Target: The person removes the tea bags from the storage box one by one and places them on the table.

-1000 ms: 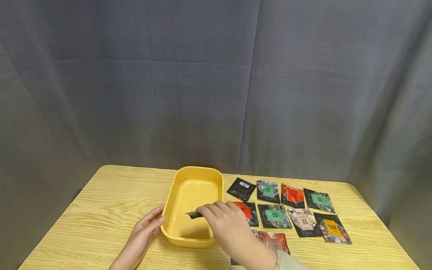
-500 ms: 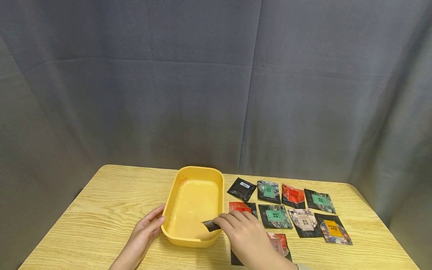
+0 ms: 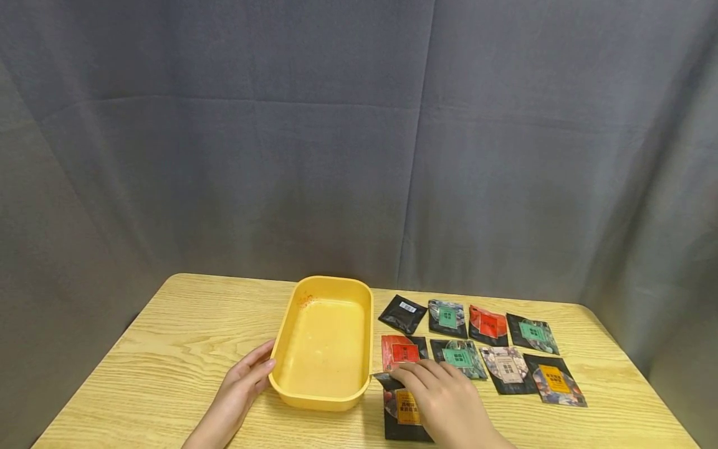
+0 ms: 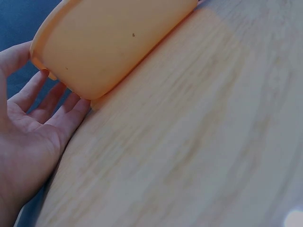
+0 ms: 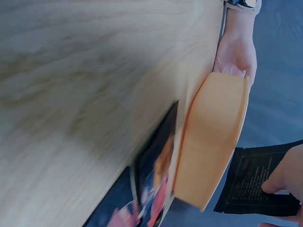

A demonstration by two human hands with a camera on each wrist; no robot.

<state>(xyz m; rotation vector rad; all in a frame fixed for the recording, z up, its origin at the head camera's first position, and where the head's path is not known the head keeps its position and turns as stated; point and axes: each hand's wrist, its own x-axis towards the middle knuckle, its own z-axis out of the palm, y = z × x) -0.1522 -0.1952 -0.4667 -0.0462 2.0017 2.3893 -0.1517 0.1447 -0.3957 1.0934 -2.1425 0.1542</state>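
A yellow plastic bin (image 3: 321, 399) stands on the wooden table, its inside bare apart from reddish marks at the far left corner. My left hand (image 3: 238, 390) rests at its left side with relaxed fingers touching the wall; in the left wrist view the fingertips (image 4: 83, 104) meet the bin's outside. My right hand (image 3: 449, 402) pinches a black sachet (image 3: 386, 380) just right of the bin's near right corner. In the right wrist view, the sachet (image 5: 253, 184) shows small print under the thumb. Below it lies a sachet with an orange-yellow label (image 3: 408, 411).
Several flat sachets lie in rows right of the bin, among them a plain black one (image 3: 402, 314), a red one (image 3: 488, 325), a green-labelled one (image 3: 460, 358) and an orange-labelled one (image 3: 555, 380). A grey curtain (image 3: 280, 156) hangs behind the table.
My right hand has carried the black sachet rightward from over the bin to above the table beside it. The hand now covers the red sachet seen earlier near the front. My left hand stays put.
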